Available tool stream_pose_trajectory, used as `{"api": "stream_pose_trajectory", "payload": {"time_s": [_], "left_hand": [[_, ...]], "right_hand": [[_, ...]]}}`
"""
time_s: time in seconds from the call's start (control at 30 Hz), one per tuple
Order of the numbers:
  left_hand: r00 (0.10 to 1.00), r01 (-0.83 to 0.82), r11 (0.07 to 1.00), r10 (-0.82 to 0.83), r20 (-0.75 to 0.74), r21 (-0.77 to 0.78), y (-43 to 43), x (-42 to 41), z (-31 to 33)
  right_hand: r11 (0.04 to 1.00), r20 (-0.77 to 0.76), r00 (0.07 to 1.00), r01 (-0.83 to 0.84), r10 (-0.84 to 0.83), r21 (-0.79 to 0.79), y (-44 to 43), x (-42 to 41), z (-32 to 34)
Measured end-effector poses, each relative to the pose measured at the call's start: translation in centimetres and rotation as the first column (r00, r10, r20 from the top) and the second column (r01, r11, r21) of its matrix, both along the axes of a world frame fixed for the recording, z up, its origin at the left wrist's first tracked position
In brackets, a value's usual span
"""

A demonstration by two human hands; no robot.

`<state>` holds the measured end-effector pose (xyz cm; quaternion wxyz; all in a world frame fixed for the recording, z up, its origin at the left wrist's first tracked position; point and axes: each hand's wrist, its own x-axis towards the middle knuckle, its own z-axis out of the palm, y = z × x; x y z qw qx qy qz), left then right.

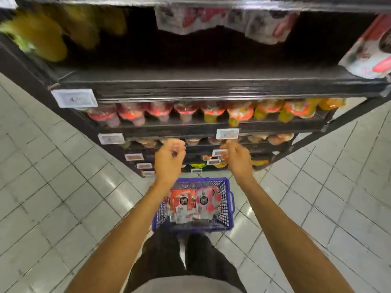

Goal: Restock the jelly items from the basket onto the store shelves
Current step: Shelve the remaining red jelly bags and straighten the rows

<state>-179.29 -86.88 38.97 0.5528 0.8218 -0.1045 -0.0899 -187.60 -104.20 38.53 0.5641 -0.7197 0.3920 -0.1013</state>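
two hands up in front of me, and both look empty. my left hand (169, 160) hangs with its fingers loosely curled inward, nothing in it. my right hand (237, 158) is the same, fingers bent in a relaxed curl, though blur hides the fingertips. both sit in front of the lower tiers of the black metal store shelf (211, 83).

down below, between my forearms, the blue plastic mesh basket (224, 216) sits on the pale grey tiled floor (53, 187), just ahead of my dark trousers (160, 261). inside it lie the red-and-white jelly pouches with round black labels (191, 205), side by side across the bottom.

on the shelf, a row of clear jelly cups with red lids (186, 112) runs along the tier above my hands, turning yellow and orange toward the right. higher up, more red-and-white pouches (228, 22) hang over a dark stretch of shelf, and a single pouch (368, 51) leans at the far right edge. blurred yellow bags (42, 37) crowd the top left. white price tags (74, 98) are clipped along the shelf edges.
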Motion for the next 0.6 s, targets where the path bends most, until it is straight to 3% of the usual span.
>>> {"api": "stream_pose_trajectory", "payload": {"time_s": [0.3, 0.5, 0.6], "left_hand": [[0.947, 0.123, 0.967, -0.047, -0.318, 0.225, 3.5, -7.5, -22.3], [0.879, 0.204, 0.934, -0.042, -0.476, 0.293, 4.3, -11.3, -39.1], [0.818, 0.197, 0.936, 0.008, -0.575, 0.293, 2.9, -12.7, -47.5]], "right_hand": [[0.971, -0.389, 0.919, 0.144, -0.060, 0.190, 0.1, -8.2, -21.1], [0.989, -0.529, 0.848, 0.055, 0.026, 0.137, -0.5, -10.5, -37.7], [0.976, -0.576, 0.818, 0.127, -0.001, 0.180, -1.6, -11.0, -46.4]]}}
